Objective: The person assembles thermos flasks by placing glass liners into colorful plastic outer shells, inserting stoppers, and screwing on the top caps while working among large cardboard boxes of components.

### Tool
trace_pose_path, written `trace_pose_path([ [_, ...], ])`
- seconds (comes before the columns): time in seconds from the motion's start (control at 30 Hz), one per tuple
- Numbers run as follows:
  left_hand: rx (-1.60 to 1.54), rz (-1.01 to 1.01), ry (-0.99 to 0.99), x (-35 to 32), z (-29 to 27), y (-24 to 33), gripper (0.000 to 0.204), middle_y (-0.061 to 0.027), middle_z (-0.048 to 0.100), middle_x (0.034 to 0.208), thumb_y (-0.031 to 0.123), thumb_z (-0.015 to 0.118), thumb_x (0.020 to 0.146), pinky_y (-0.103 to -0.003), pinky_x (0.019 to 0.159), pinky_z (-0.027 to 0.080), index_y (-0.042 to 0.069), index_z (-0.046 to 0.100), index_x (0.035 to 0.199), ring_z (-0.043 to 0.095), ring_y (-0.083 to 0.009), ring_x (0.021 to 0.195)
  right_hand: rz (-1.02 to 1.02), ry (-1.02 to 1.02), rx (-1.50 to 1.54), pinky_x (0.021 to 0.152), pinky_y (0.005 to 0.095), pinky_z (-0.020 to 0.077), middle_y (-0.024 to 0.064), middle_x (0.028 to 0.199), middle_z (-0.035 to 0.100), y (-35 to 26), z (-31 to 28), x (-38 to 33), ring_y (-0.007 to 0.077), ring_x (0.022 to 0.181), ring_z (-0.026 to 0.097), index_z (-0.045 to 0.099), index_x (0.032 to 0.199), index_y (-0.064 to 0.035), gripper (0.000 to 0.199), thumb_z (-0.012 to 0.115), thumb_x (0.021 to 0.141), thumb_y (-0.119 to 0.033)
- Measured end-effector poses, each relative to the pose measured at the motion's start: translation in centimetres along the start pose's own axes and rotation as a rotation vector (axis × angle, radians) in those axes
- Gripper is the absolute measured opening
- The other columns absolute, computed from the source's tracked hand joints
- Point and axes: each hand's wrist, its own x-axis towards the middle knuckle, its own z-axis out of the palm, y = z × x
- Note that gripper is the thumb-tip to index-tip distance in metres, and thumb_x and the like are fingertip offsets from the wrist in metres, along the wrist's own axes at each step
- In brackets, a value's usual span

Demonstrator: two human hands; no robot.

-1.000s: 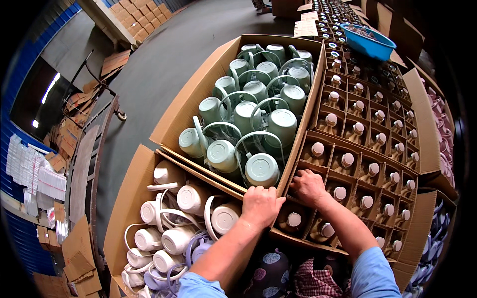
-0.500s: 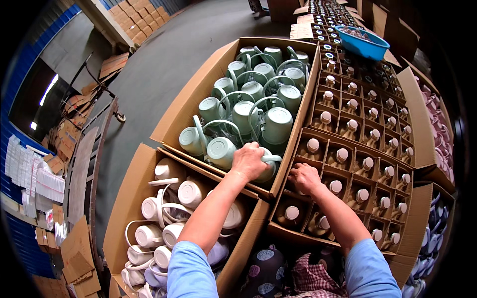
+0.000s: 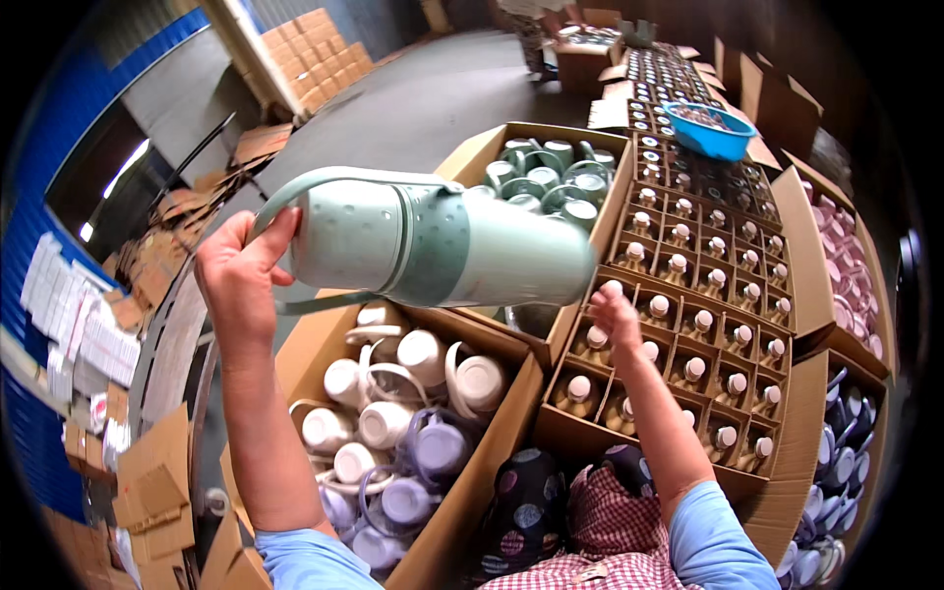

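Observation:
My left hand [image 3: 246, 270] grips a pale green thermos jug casing [image 3: 442, 241] by its handle, thumb and fingers closed round it. The casing lies almost sideways in the air, its rounded end to the right and a darker green dotted band round its middle. Just below that rounded end is my right hand [image 3: 617, 317], fingers apart, with nothing visible in it. It hovers over a divided carton [image 3: 565, 344] of gold-tinted bottles [image 3: 577, 389] with whitish caps. Behind the held casing, more green casings [image 3: 580, 212] fill an open carton [image 3: 618, 187].
A carton [image 3: 516, 398] of white and lilac casings stands near left. Cartons of pink casings [image 3: 836, 261] and blue-violet casings [image 3: 846, 462] are at right. A blue basin [image 3: 713, 141] rests on farther bottles. Beyond stands another person [image 3: 531, 29]. A trolley [image 3: 172, 393] is at left.
My left hand has lifted a green casing out of its carton and brought it up and left, tipped sideways. My right hand has risen from the bottle compartments. The view has shifted.

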Motion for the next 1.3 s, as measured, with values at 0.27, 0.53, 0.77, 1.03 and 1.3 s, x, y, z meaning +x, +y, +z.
trace_pose_path([
  [0.27,-0.611,-0.598,-0.418,-24.8,-5.3,-3.8,0.024,-0.0072,0.062,0.068,0.015,0.064,0.081,-0.027,0.059,0.049,0.002,0.054,0.064,0.06,-0.0131,0.064,-0.283,-0.015,-0.532,0.067,0.0287,0.0488,0.0088,0.083,0.065,-21.3,0.7,-5.6,0.0183,0.07,0.061,0.065,0.094,0.0004,0.047,0.061,0.082,-0.045],
  [0.53,-0.648,-0.352,-1.303,-35.7,-1.5,-2.7,0.028,-0.0122,0.067,0.086,0.023,0.063,0.083,-0.032,0.077,0.048,-0.001,0.064,0.096,0.064,-0.0192,0.08,-0.157,-0.502,-1.391,0.06,0.0356,0.0475,0.0148,0.062,0.061,-15.1,10.0,-16.4,0.0203,0.059,0.061,0.067,0.079,0.0045,0.037,0.067,0.07,-0.031],
  [0.77,0.478,-0.042,-0.304,-28.2,-10.7,-16.4,0.024,-0.0108,0.066,0.097,0.005,0.066,0.068,-0.037,0.076,0.052,0.005,0.067,0.093,0.064,-0.0277,0.087,-0.262,-0.368,-1.277,0.052,0.0366,0.0412,0.0147,0.052,0.052,-12.6,9.2,-14.8,0.0222,0.047,0.052,0.062,0.067,0.0047,0.041,0.063,0.069,-0.036],
  [1.03,0.875,0.114,-0.503,-29.8,-12.3,-30.8,0.013,-0.0121,0.062,0.096,0.009,0.059,0.065,-0.039,0.075,0.052,0.005,0.062,0.077,0.061,-0.0301,0.088,-0.327,-0.45,-1.324,0.06,0.0371,0.0438,0.0173,0.061,0.058,-12.3,10.4,-14.4,0.0258,0.058,0.057,0.064,0.073,0.0046,0.046,0.061,0.066,-0.041],
  [1.3,0.98,0.165,-0.232,-20.3,-19.8,-20.6,0.014,-0.0156,0.062,0.067,0.014,0.053,0.073,-0.041,0.057,0.049,0.006,0.063,0.067,0.061,-0.0305,0.062,-0.305,-0.507,-1.293,0.059,0.0335,0.0468,0.0147,0.062,0.061,-12.0,11.0,-13.6,0.0222,0.056,0.06,0.068,0.079,0.0045,0.044,0.062,0.065,-0.037],
])
